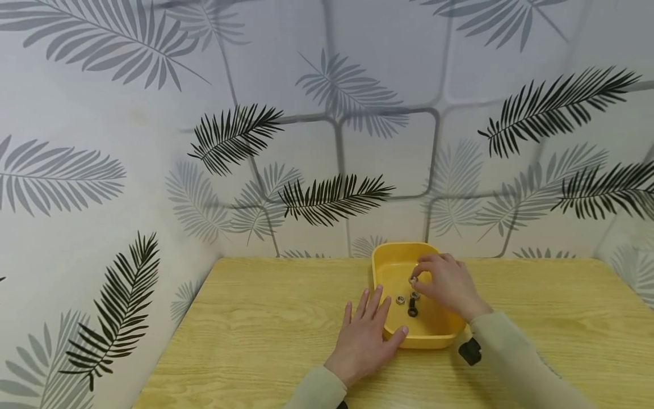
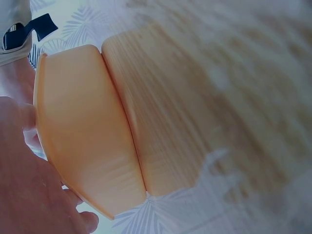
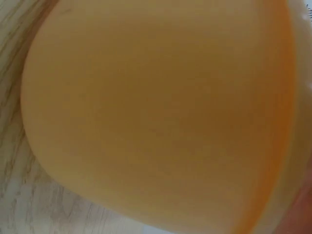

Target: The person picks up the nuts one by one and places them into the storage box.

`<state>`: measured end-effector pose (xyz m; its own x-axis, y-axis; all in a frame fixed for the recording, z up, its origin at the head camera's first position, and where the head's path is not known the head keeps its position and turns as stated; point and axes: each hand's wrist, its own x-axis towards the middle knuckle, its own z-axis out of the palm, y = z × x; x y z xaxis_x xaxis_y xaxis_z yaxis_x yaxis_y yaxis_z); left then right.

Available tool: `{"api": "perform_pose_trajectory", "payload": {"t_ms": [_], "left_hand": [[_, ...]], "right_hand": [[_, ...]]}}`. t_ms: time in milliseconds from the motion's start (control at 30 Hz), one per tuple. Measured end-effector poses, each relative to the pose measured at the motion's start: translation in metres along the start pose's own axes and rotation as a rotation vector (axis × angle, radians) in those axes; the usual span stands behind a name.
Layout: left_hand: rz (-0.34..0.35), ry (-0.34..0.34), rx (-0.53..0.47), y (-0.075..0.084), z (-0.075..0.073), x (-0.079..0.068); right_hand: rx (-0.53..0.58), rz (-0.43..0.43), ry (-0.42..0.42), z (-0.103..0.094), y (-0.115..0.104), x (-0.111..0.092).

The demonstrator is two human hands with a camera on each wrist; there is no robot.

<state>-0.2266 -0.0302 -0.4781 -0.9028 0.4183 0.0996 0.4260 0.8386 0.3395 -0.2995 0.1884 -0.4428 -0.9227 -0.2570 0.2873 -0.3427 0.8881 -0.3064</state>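
Observation:
A yellow plastic tray (image 1: 429, 341) sits on the wooden table, and its outer wall (image 2: 87, 126) fills much of the left wrist view. My left hand (image 1: 363, 341) lies over the tray's near left rim, fingers spread and fairly straight, thumb on the front edge. Over the tray, my right hand (image 1: 452, 284) pinches a small metal nut (image 1: 413, 279) between thumb and fingertips. Below it on the tray floor are a silver nut (image 1: 401, 299), another nut (image 1: 415, 295) and a dark bolt (image 1: 412, 311). The right wrist view shows mostly the tray's side (image 3: 146, 117), with the fingers out of sight.
The wooden table (image 1: 265, 318) extends to both sides of the tray. Directly behind its back edge stands a wall (image 1: 306, 147) with a leaf pattern. A dark strap piece (image 1: 470, 351) hangs under the right sleeve, close to the tray's near right corner.

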Motion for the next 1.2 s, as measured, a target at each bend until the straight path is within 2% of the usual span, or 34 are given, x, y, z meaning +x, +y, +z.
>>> {"api": "perform_pose_trajectory", "payload": {"t_ms": [767,1200], "left_hand": [[0.005,0.008,-0.002,-0.001,0.002,0.001],[0.000,-0.001,-0.001,0.000,0.000,0.000]], "right_hand": [[0.001,-0.050,0.016,-0.002,-0.003,-0.012],[0.006,-0.090,0.060,-0.011,-0.009,-0.028]]}}
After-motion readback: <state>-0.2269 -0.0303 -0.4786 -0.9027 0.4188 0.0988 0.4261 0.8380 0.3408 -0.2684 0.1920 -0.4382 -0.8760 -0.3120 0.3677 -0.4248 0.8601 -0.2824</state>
